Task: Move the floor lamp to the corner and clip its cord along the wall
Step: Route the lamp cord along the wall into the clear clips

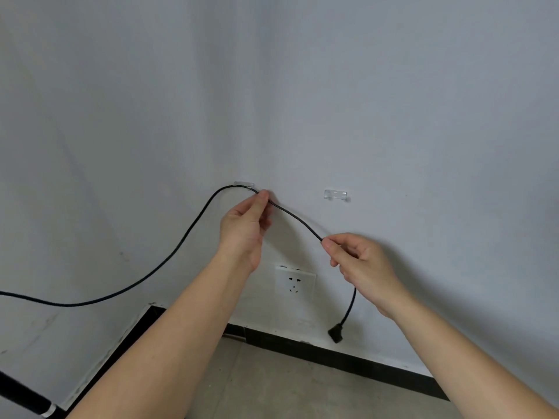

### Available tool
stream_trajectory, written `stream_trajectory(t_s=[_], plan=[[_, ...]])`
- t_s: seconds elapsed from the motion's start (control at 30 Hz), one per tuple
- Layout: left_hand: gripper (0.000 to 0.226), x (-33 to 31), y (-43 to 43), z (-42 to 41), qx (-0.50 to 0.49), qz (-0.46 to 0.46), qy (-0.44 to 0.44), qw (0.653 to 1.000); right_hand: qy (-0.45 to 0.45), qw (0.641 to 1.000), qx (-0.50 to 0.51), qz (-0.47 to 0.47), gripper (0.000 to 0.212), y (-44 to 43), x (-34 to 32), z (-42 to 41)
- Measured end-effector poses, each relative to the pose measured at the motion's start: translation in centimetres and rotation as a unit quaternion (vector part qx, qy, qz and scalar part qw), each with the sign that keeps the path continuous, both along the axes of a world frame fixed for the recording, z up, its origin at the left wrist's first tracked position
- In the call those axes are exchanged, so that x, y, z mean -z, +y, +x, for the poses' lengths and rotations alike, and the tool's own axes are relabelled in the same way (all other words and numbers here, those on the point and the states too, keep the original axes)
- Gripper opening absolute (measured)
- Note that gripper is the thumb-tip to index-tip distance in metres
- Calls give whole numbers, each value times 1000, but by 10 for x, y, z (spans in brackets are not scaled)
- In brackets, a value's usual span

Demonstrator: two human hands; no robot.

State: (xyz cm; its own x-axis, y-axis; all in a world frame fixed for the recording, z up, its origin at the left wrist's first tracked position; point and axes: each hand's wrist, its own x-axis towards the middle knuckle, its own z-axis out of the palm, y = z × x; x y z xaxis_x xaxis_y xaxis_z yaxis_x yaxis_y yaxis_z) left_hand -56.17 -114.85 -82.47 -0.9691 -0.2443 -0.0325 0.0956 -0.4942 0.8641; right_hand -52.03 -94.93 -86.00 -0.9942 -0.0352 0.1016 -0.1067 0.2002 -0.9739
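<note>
Risk: both hands, left (245,225) and right (360,261), pinch thin black cord (169,258); tugging toward empty clear clip (335,194) could unseat it from left clear clip (243,185).

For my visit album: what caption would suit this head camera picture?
Both hands stretch the black cord from the first wall clip toward the empty second clip, plug dangling unplugged.

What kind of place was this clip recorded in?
Probably a bare indoor room corner, a home or an office: painted white walls, a wall socket above a black baseboard, and clear cable clips stuck to the wall.
</note>
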Motion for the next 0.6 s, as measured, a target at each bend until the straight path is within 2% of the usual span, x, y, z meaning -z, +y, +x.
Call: stream_trajectory(t_s=[0.13,0.27,0.37,0.47,0.6], plan=[[14,8,13,8,76,-42,-4,996,31,999,13,-3,9,1,-4,-1],[7,12,29,17,155,-106,-9,982,52,999,11,-1,11,-2,-12,-2],[8,7,35,14,136,-98,1,986,56,998,8,-8,10,2,-16,-2],[9,0,37,8,72,-42,-3,997,69,997,11,-16,13,12,-18,0],[14,-3,35,4,33,9,-10,999,139,988,60,15,19,18,-30,-5]])
